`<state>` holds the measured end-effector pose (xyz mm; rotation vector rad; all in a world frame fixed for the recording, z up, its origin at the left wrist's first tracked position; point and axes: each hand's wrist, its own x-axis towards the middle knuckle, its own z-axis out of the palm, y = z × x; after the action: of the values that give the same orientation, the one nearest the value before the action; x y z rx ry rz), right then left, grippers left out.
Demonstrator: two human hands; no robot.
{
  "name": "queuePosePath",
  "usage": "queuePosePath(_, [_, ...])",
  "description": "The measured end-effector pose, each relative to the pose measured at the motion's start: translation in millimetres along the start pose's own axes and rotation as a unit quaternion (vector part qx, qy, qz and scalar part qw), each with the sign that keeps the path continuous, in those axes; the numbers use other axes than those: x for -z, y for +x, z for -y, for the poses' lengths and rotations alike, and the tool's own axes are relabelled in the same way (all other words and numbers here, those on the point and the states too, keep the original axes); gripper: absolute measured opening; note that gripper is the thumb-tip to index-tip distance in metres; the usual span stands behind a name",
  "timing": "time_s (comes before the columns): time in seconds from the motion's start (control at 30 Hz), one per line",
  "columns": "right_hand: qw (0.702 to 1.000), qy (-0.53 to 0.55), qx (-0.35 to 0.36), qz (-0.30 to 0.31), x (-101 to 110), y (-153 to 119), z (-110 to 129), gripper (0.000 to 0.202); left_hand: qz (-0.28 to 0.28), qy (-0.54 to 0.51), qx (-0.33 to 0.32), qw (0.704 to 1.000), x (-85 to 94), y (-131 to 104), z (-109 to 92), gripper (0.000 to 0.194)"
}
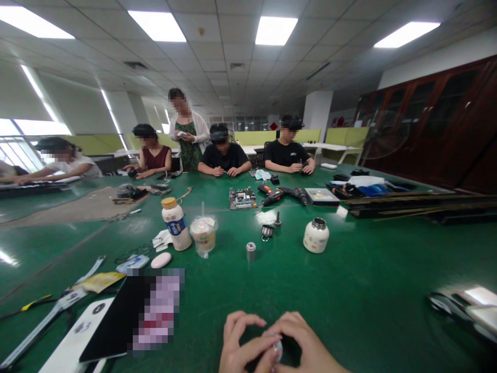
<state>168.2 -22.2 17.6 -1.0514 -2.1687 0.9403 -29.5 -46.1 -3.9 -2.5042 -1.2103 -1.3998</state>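
Down at the near edge of the green table [349, 311], the left hand [240, 344] and right hand [301, 344] close together around a small rounded object [277, 349], pale and glossy, mostly hidden by curled fingers. It looks light, hard and slippery, best pinched at its sides. Farther off stand a white ceramic jar [316, 235], a plastic milk bottle [176, 224] and a lidded drink cup [204, 236].

Left hand [238, 344] and right hand [301, 344] bare; no sleeves, rings visible.
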Motion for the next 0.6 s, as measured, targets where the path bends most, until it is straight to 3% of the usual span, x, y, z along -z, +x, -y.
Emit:
queuePosePath(0.3, [1.0,0.001,-0.007,-0.005,-1,0,1,0.033,0.009,-0.007,0.023,1.0,0.5,1,-2,0.023])
queuePosePath(0.5, [1.0,-0.002,0.027,0.001,-4,0,-5,0.028,0.04,-0.01,0.04,0.998,-1.0,-1,-3,0.038])
queuePosePath(0.6, [0.998,0.028,0.055,-0.023,-3,-4,-10,0.041,0.043,-0.027,0.076,0.996,-2.7,-1,-5,0.047])
